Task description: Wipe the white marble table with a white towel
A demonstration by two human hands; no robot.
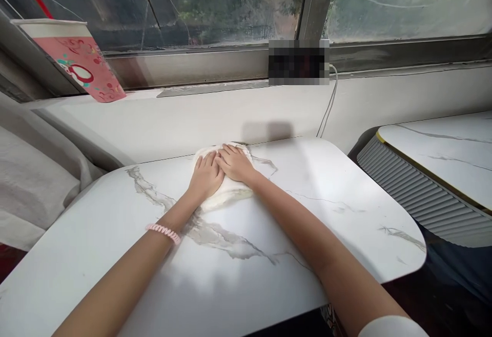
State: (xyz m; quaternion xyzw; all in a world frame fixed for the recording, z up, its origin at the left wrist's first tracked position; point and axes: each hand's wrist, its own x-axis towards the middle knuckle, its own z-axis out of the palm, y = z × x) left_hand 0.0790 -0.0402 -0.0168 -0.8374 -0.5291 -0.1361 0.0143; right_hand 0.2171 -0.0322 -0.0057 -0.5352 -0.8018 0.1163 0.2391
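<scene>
Both palms lay flat, fingers spread, gripping nothing: left hand [206,175] and right hand [235,163] pressed side by side on a white cloth [226,193]. Cloth sat at the far edge of the marble table [307,224]. Paper cup [77,57] on the windowsill, well apart.

Two bare arms reach forward from the near edge of the white marble-patterned desk [307,224] toward its far edge. The left hand [205,175] lies flat, palm down, fingers straight, close together and pointing away from the body. The right hand [235,162] also lies flat, palm down, angled inward so its fingertips point left and overlap just beyond the left hand's fingertips. Both hands sit side by side, touching, near the middle of the far edge. The left wrist wears a pink coiled band [163,233]. A white sleeve edge [392,326] shows at the right upper arm.
</scene>
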